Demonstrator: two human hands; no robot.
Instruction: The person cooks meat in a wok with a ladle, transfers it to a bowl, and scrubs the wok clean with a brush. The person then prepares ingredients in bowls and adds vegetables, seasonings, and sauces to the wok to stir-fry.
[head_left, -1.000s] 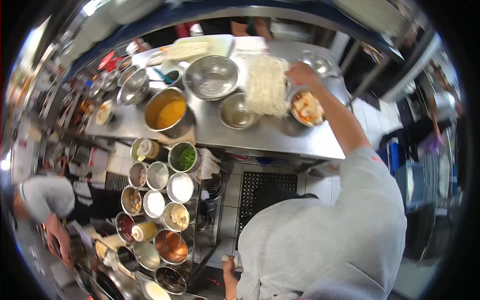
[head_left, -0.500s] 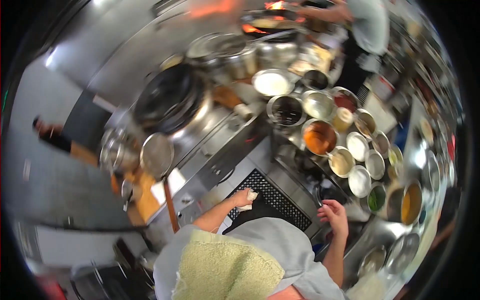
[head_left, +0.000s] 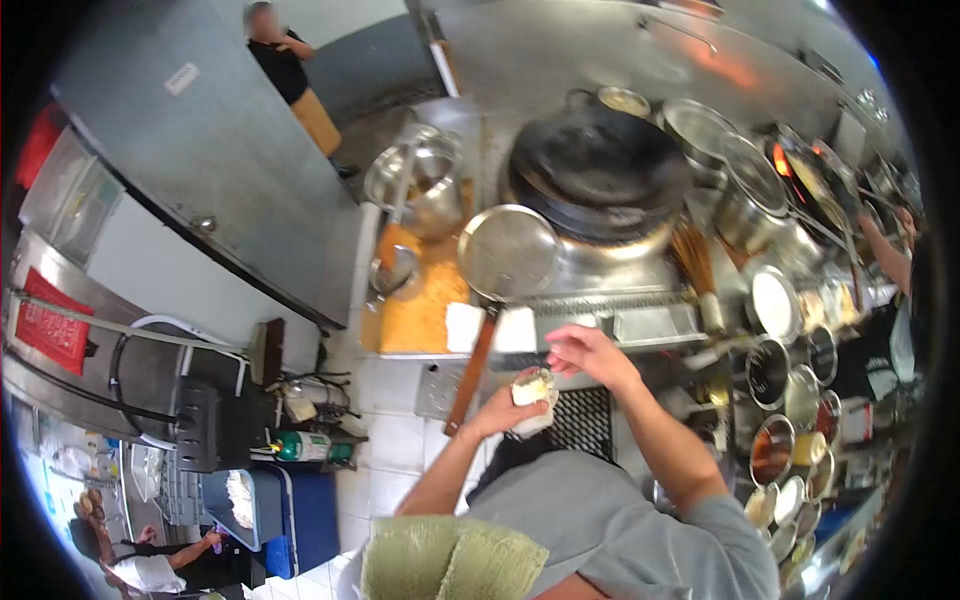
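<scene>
My left hand point(head_left: 490, 412) is closed around a crumpled white cloth point(head_left: 534, 400) in front of my body. Just to the right of the cloth, my right hand point(head_left: 592, 357) hovers with loosely bent fingers, holding nothing that I can see. Ahead of both hands lies a round mesh strainer point(head_left: 508, 252), its wooden handle point(head_left: 472, 372) sticking out over the counter edge beside my left hand. White sheets point(head_left: 517, 332) lie under that handle. Draped over my shoulder is a yellow-green towel point(head_left: 452, 562).
A large black wok point(head_left: 600, 160) sits on the range, with a bamboo brush point(head_left: 692, 258) on its right. Metal pots point(head_left: 430, 195) stand at the left. Sauce bowls point(head_left: 772, 448) line the right side. Other people are at the stove, by the doorway and at lower left.
The view has swung left, toward the wok and strainer. My left hand has come up with the cloth, and my right hand has moved in close to it.
</scene>
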